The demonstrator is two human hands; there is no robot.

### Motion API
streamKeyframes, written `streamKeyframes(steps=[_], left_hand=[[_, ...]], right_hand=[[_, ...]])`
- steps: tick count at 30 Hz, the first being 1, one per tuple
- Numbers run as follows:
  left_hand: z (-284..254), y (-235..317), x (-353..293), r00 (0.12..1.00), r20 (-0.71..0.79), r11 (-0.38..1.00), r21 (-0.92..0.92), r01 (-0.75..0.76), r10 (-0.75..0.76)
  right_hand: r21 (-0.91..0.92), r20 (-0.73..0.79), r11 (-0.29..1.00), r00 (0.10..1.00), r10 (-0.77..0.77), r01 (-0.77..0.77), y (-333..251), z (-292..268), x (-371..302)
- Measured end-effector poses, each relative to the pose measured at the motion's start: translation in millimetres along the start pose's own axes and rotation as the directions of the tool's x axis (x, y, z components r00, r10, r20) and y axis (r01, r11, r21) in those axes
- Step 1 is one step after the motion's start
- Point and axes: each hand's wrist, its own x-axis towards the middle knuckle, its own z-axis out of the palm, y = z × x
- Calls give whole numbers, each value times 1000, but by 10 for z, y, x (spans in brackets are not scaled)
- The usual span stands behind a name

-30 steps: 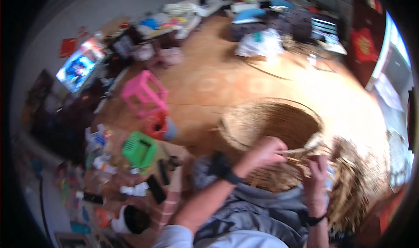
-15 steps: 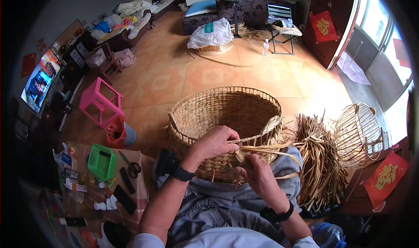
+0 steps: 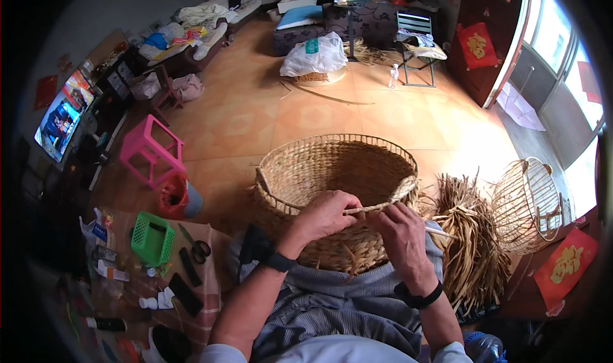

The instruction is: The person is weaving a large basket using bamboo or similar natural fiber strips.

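Left hand (image 3: 327, 215) pinching the near rim (image 3: 375, 207) of a woven basket (image 3: 338, 158), right hand (image 3: 399, 232) beside it, fingers bunched on that rim, dried stalks (image 3: 474, 254) to the right

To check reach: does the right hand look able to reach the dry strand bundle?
Probably yes, once the right hand leaves the basket rim: the dry strand bundle is nearby, with nothing large between.

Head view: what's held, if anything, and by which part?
Woven basket, by its near rim: left hand pinches it; right hand touches it alongside, exact grip hidden.
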Motion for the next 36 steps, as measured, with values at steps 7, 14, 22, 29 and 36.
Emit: streamKeyframes(steps=[7, 14, 22, 29, 36], left_hand=[[99, 164, 91, 1000, 7, 998, 54, -24, 24], [506, 2, -8, 888, -441, 982, 181, -54, 130], [498, 50, -167, 898, -408, 987, 74, -145, 163], [392, 59, -642, 946, -298, 988, -42, -150, 130], [127, -77, -647, 978, -149, 985, -71, -155, 143]], right_hand=[[29, -78, 972, 968, 237, -235, 67, 151, -150], [143, 37, 952, 962, 269, -271, 51, 188, -92], [207, 17, 929, 951, 310, -306, -49, 250, -240], [241, 32, 909, 939, 343, -340, -671, 146, -412], [120, 27, 944, 951, 307, -308, -751, 342, -423]])
